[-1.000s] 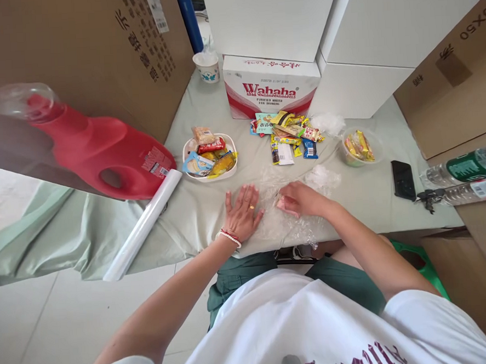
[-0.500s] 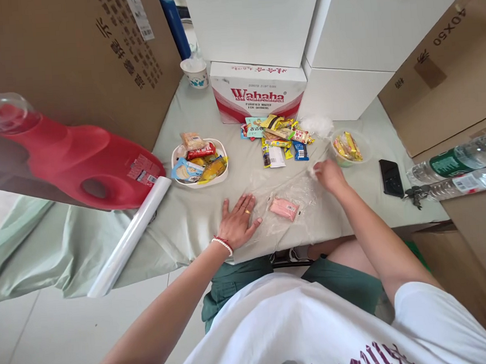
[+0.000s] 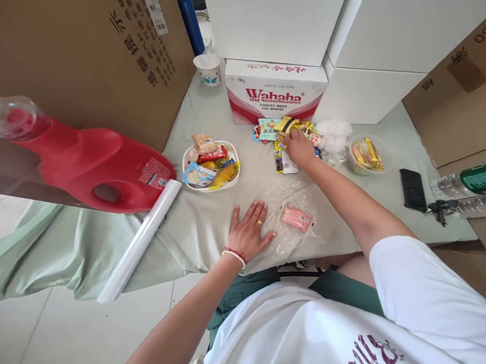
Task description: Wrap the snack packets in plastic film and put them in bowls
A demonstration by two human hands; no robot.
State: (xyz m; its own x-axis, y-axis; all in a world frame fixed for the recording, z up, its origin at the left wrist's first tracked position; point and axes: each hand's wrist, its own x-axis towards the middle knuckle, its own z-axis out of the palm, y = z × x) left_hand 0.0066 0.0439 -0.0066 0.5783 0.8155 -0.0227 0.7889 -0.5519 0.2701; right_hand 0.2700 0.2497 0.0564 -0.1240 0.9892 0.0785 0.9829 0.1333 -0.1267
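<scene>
Right hand (image 3: 301, 148) has moved from the film's far right corner to the snack pile (image 3: 268, 129), fingers bent and blocking part of it, can't tell if pinching; left hand (image 3: 248, 232) still flat, fingers spread, by the film's left edge. Boxy pink packet (image 3: 297, 218) still on clear, crinkled film (image 3: 287, 247). Beyond: white rounded tub (image 3: 202, 188) of snacks, cardboard carton (image 3: 242, 106) behind pile, red plastic jug (image 3: 75, 159) far left.
</scene>
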